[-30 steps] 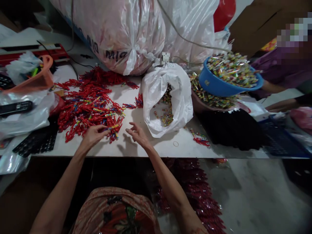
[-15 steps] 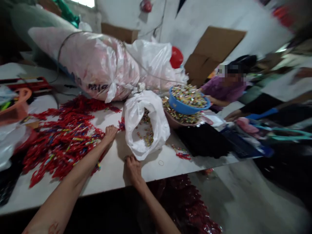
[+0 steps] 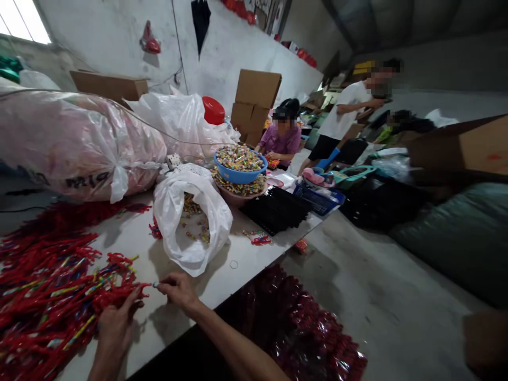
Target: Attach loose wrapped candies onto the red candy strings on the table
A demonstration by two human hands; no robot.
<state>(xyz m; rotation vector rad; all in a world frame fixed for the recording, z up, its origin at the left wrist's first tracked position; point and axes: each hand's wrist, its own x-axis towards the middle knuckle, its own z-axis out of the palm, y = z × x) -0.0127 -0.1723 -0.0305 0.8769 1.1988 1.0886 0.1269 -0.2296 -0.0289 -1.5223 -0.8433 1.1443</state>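
Observation:
A big heap of red strands with coloured sweets [image 3: 47,296] covers the left of the white table [image 3: 222,275]. My left hand [image 3: 115,325] lies at the heap's near edge, its fingers curled on one red strand [image 3: 133,290]. My right hand [image 3: 178,290] is just to the right and pinches the tip of that same strand at the table's front edge. An open white plastic bag [image 3: 190,222] with loose wrapped sweets inside stands just beyond my right hand.
A blue bowl [image 3: 240,164] heaped with sweets sits on a pink bowl, with black trays [image 3: 278,209] beside it. A large tied bag [image 3: 71,143] lies at the back. Red packets [image 3: 301,328] are on the floor. People sit and stand by cardboard boxes [image 3: 256,100].
My head has lifted and turned right, so the room and other people show. My left hand drew back to the heap's near edge; my right hand moved left to pinch a strand.

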